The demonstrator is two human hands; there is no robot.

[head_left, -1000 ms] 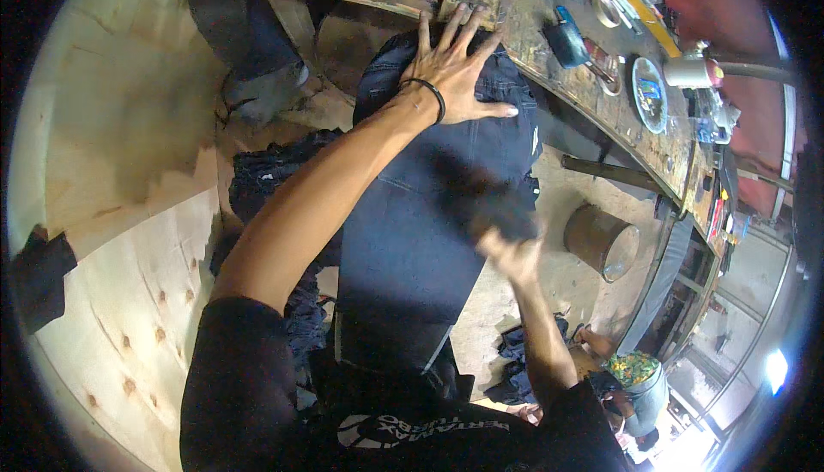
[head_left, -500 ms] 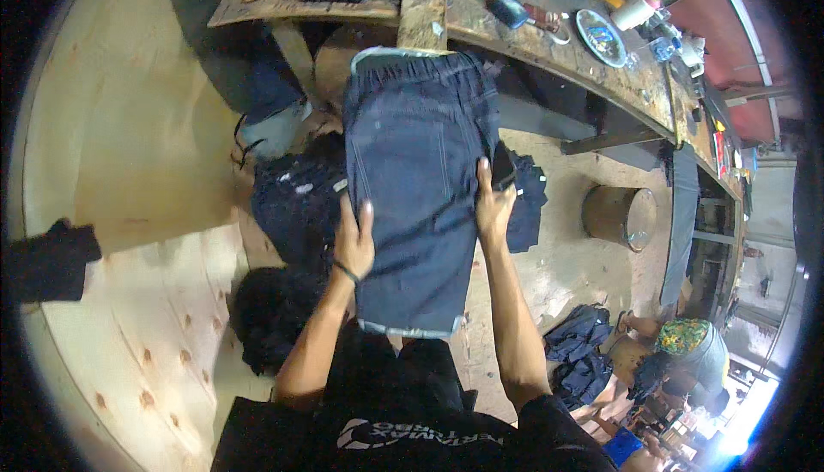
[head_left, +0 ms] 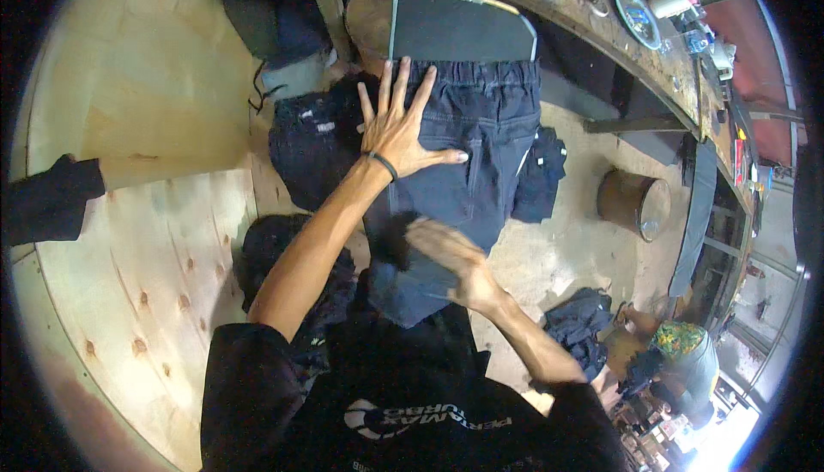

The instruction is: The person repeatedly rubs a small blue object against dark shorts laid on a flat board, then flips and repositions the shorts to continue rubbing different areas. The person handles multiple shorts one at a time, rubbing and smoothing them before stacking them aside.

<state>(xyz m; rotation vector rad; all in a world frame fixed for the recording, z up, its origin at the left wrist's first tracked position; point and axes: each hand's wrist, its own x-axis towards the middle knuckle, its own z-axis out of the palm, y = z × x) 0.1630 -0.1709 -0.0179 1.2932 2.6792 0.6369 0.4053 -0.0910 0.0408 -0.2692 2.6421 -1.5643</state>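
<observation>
Dark denim trousers with an elastic waist hang over a flat dark board with a pale rim, whose rounded top sticks out past the waistband. My left hand lies open on the cloth, fingers spread toward the waistband and thumb out to the right. Lower down on the trousers, my right hand is smeared by motion. A blurred dark object shows at its fingertips, its kind unclear. The trousers' lower end reaches close to my body.
Dark garments lie in piles on the left and right floor. A workbench bearing a round dish and a thread cone runs along the far right. Below it stands a brown drum. Another person bends at lower right.
My left hand has gone from the trousers' left edge to flat near the waistband. My right hand has swept from the right edge to the lower middle. More of the board shows above the waist.
</observation>
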